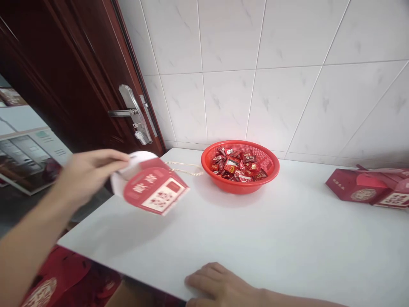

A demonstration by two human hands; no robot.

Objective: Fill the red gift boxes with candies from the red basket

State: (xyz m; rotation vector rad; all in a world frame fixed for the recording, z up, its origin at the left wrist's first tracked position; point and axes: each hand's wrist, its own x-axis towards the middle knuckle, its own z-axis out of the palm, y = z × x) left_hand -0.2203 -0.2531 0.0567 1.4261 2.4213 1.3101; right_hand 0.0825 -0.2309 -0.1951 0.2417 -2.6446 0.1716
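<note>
A red and white paper box with a cord handle (156,187) hangs tilted over the left part of the white table. My left hand (92,175) pinches the box's upper edge between thumb and fingers. Near the table's front edge my right hand (220,283) rests palm down on the surface, holding nothing, its fingers loosely spread. A red plastic basket (241,187) full of small red wrapped candies (236,165) stands by the wall, beyond both hands.
More red boxes (361,187) lie at the right end of the white table (271,238). Below the front edge at the left are red packages (64,277). A dark red door with a metal handle (128,112) stands at the left, beside the tiled wall.
</note>
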